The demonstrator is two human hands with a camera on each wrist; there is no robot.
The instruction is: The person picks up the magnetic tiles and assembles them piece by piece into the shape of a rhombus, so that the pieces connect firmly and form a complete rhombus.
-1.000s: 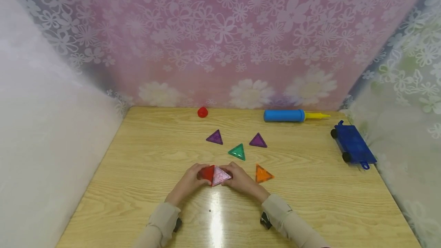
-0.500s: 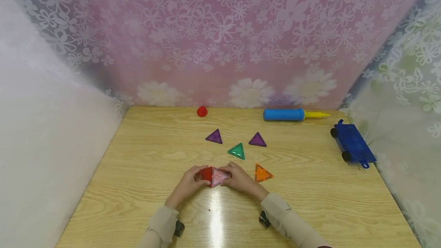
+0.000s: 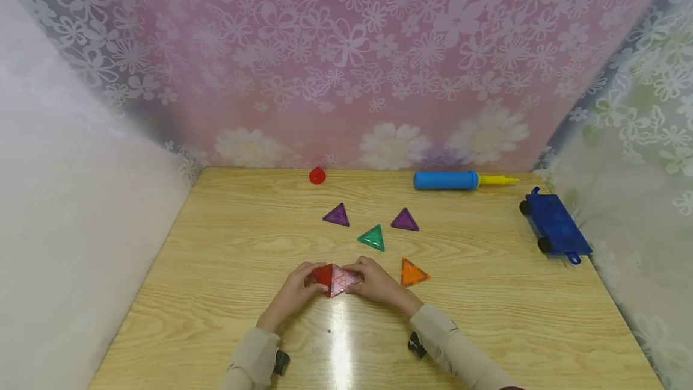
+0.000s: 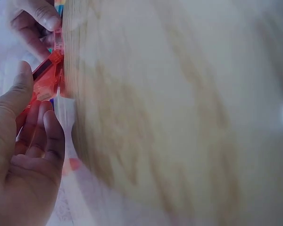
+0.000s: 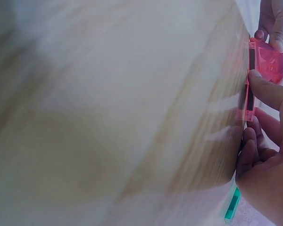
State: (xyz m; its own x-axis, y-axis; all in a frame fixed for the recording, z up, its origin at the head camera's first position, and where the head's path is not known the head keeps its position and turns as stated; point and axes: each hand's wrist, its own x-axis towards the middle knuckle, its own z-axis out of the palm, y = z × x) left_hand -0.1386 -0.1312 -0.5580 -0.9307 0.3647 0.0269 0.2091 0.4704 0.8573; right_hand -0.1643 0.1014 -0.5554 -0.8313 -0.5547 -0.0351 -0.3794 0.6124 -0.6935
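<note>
My left hand [image 3: 292, 290] pinches a red triangular magnetic tile [image 3: 323, 275] between thumb and fingers. In the left wrist view this red tile [image 4: 48, 77] stands tilted up from the table. A pale pink triangular magnetic tile [image 3: 341, 280] meets its straight edge, and my right hand [image 3: 377, 283] grips that one at its right corner. Dark strips show inside the pink tile's edge [image 5: 250, 99] in the right wrist view, where it lies low along the tabletop. Fingertips cover the outer corners of both tiles.
Beyond the hands lie a green triangle [image 3: 372, 238] and two purple triangles [image 3: 338, 215]. An orange triangle [image 3: 414, 272] is beside the right wrist. Farther back are a small red piece [image 3: 317, 176], a blue and yellow pump [image 3: 446, 180] and a blue wheeled cart [image 3: 557, 224].
Both tiles have shifted slightly left and toward me, still joined edge to edge in my hands. The other things on the table stay put.
</note>
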